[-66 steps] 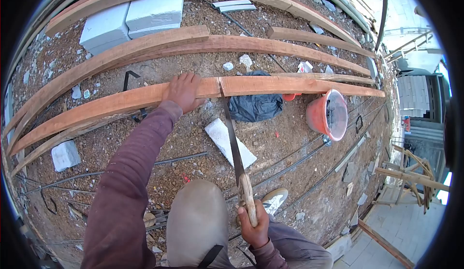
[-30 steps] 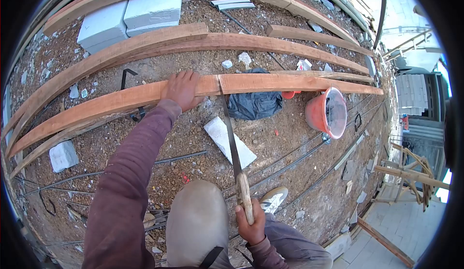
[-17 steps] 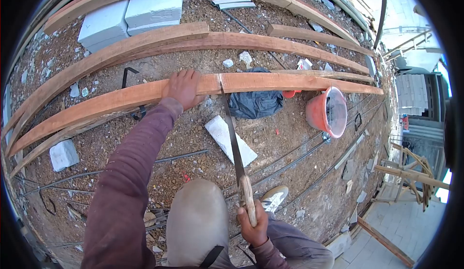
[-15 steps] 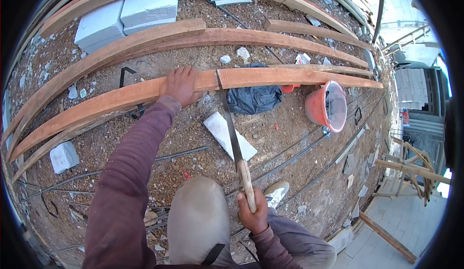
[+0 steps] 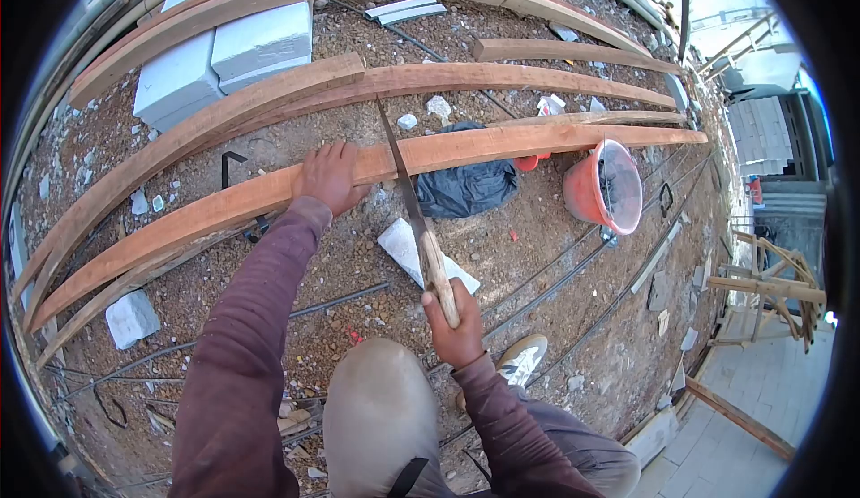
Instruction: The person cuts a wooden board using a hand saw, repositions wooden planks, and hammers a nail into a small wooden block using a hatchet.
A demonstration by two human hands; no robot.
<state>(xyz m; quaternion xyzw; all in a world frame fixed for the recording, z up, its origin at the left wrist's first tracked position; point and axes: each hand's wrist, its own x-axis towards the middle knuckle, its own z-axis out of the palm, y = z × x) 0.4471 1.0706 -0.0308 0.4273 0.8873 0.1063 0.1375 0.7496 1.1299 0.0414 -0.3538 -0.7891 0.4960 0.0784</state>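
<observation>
My left hand (image 5: 328, 178) is wrapped over a long reddish wooden beam (image 5: 215, 206), its fingers on the top face and its thumb at the near edge. In my right hand (image 5: 455, 321) is the wooden handle of a hand saw (image 5: 405, 188). The saw's dark blade lies across the beam just right of my left hand, and its narrow tip shows beyond the far edge. A black plastic bag (image 5: 468, 184) rests on the ground behind the blade, partly under the beam.
A red bucket (image 5: 587, 192) stands at the beam's right part. A white block piece (image 5: 410, 249) lies near the saw. Beyond are more beams (image 5: 430, 77) and large white blocks (image 5: 262, 43). Metal rods (image 5: 528, 308) cross the dirt, and a shoe (image 5: 522, 360) is near my right hand.
My right hand and the saw have moved forward and slightly left, so the blade tip now reaches past the beam. My left hand stays on the beam. The view has turned slightly.
</observation>
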